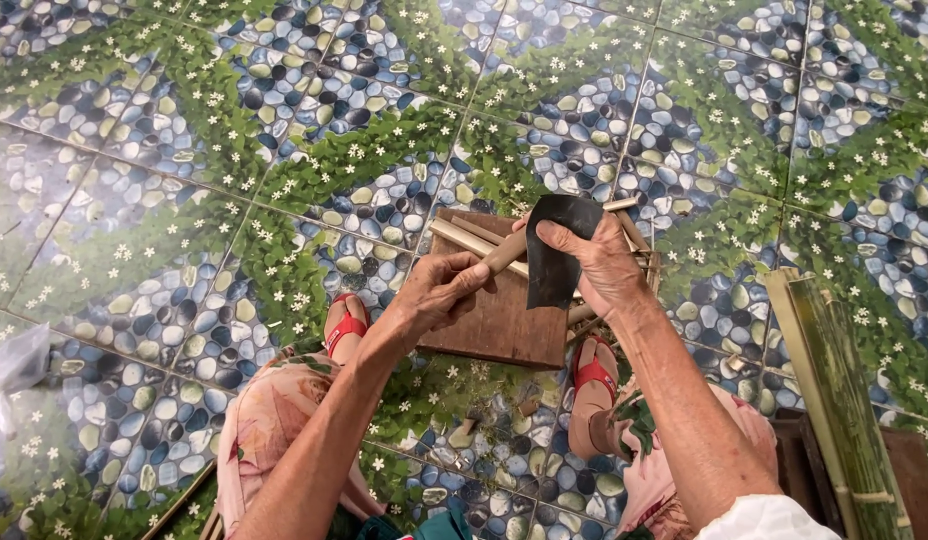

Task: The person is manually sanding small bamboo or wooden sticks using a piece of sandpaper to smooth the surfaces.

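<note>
My left hand (pixel 439 292) grips the wooden handle (pixel 504 252) of a cleaver-like knife. Its dark, broad blade (pixel 557 250) hangs over a brown wooden block (pixel 494 325) on the floor. My right hand (pixel 602 265) rests on the blade's back edge, thumb across the metal. Split bamboo strips (pixel 464 240) lie across the block under the blade. Both forearms reach down from the bottom of the view.
The floor (pixel 164 200) is tiled with a pebble-and-leaf pattern. My feet in red sandals (pixel 346 325) flank the block. Green bamboo lengths (pixel 834 380) lie at the right over a dark wooden piece (pixel 909 470). A clear plastic bag (pixel 14 365) sits at the left edge.
</note>
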